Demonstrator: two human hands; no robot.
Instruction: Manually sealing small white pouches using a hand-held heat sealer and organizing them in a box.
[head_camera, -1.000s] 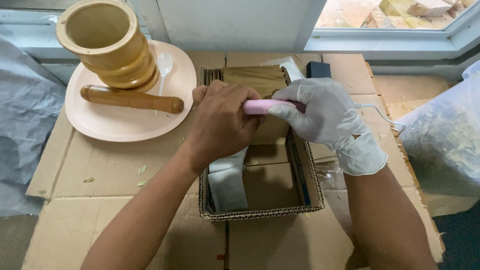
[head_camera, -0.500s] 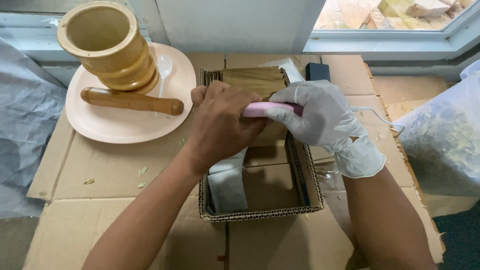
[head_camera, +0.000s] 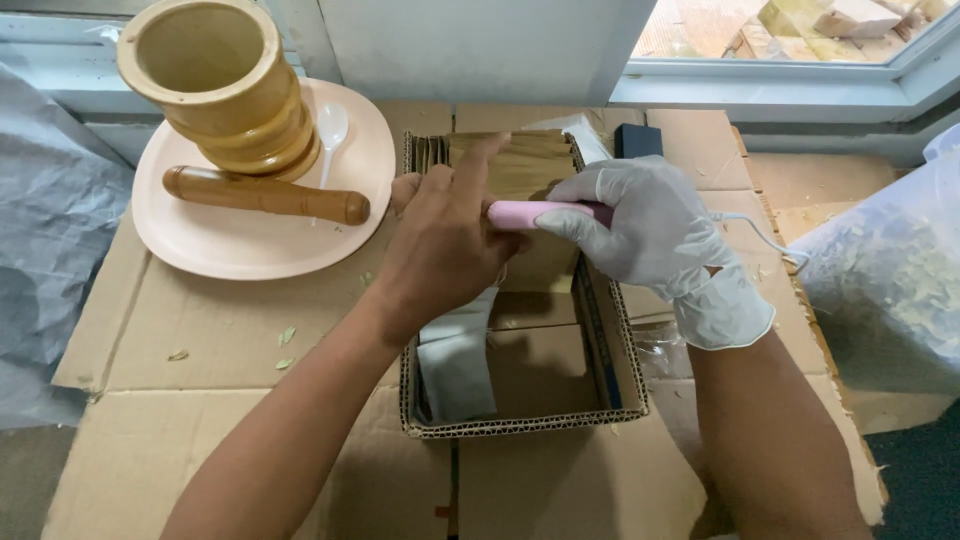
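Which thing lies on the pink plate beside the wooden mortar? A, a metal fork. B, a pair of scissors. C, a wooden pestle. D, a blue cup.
C: a brown wooden pestle lies across the plate in front of the mortar, with a white spoon behind it.

The left hand (head_camera: 440, 245) is lifting its index finger, now pointing straight up over the brown packets (head_camera: 520, 170), and the pink tool (head_camera: 545, 212) is showing more between both hands.
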